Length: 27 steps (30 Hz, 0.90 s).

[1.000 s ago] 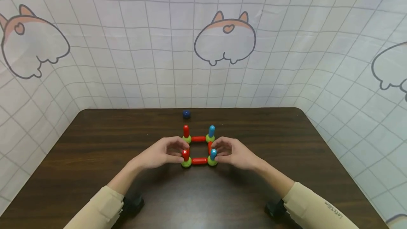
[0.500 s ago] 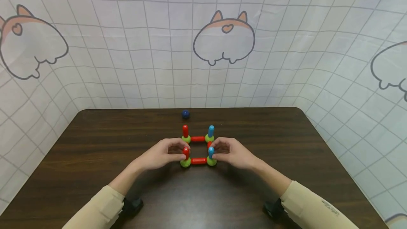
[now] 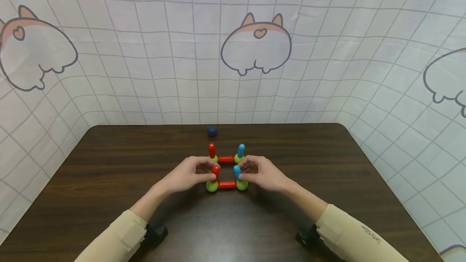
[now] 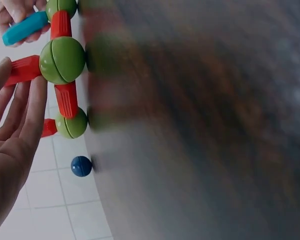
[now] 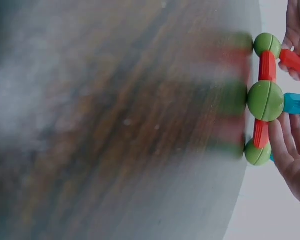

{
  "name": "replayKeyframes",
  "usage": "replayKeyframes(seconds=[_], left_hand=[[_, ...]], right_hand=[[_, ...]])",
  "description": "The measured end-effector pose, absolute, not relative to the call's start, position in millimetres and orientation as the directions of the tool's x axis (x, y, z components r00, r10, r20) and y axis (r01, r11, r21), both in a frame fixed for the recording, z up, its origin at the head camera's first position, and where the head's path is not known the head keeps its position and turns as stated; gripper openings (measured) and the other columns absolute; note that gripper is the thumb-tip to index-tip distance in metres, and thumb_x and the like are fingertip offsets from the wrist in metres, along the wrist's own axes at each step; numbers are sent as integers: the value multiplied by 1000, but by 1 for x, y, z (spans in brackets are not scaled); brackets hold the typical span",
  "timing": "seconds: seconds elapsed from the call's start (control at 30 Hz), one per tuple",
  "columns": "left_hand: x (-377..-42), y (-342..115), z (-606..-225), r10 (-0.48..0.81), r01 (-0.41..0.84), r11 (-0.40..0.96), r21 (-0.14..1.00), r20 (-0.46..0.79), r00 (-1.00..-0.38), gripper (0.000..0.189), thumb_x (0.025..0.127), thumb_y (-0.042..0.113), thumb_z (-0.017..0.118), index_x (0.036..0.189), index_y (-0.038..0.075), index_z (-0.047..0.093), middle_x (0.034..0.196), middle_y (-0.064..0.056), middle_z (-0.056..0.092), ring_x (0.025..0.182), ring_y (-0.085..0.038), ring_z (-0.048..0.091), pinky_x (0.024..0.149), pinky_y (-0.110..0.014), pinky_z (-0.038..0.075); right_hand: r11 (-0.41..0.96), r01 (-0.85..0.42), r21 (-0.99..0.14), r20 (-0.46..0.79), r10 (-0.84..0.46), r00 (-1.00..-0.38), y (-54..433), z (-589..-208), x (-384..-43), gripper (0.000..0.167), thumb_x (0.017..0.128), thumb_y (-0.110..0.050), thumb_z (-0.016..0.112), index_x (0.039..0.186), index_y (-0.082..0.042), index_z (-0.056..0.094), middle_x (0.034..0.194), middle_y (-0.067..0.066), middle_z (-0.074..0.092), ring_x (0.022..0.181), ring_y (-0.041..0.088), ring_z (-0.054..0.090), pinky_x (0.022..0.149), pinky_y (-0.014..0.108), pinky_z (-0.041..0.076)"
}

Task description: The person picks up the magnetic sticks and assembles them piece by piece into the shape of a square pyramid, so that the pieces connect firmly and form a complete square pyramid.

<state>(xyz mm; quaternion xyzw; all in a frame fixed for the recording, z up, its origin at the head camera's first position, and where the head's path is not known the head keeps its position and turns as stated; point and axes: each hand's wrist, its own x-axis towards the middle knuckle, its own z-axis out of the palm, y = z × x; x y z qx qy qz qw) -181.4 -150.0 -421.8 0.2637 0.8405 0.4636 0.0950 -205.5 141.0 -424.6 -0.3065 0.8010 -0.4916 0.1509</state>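
A frame of green balls joined by red rods sits on the table. My left hand (image 3: 187, 174) pinches the upright red rod (image 3: 216, 171) on the front left green ball (image 3: 212, 186). At the front right green ball (image 3: 242, 184), my right hand (image 3: 267, 175) holds the blue rod (image 3: 237, 172) between thumb and fingers. Both held rods lean inward at the top. A horizontal red rod (image 3: 227, 184) links these two balls. Behind them stand another red rod (image 3: 212, 150) and another blue rod (image 3: 241, 150), joined by a back red rod (image 3: 226, 159). My hands mostly hide the side rods.
A loose dark blue ball (image 3: 212, 131) lies near the far edge of the brown wooden table (image 3: 145, 144), behind the frame. A white gridded curtain (image 3: 164, 51) with cartoon animal prints surrounds the table at the back and sides.
The front red rod's top has tipped right and the front blue rod's top has tipped left, each moving with the hand on it. The green balls stay nearly in place.
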Motion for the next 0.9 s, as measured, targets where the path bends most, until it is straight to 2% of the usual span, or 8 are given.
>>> replayKeyframes(seconds=[0.43, 0.9], left_hand=[[-188, -142, -424, 521, 381, 491, 784, 87, -849, 28, 98, 21, 74, 121, 4, 71, 104, 3, 71, 98, -16, 65, 87, -34, 55], [-192, -138, -422, 523, 386, 517, 764, 76, -849, 28, 97, 19, 75, 119, 2, 72, 97, 4, 70, 92, -16, 64, 81, -31, 55]], right_hand=[[370, -351, -860, 58, -612, -789, 135, -424, -206, 21, 97, -13, 73, 117, -6, 69, 104, 1, 70, 100, 18, 67, 85, 33, 56], [418, -372, -829, 55, -601, -798, 130, -424, -210, 23, 96, -14, 74, 116, -4, 69, 103, 0, 69, 95, 16, 66, 84, 33, 56]])
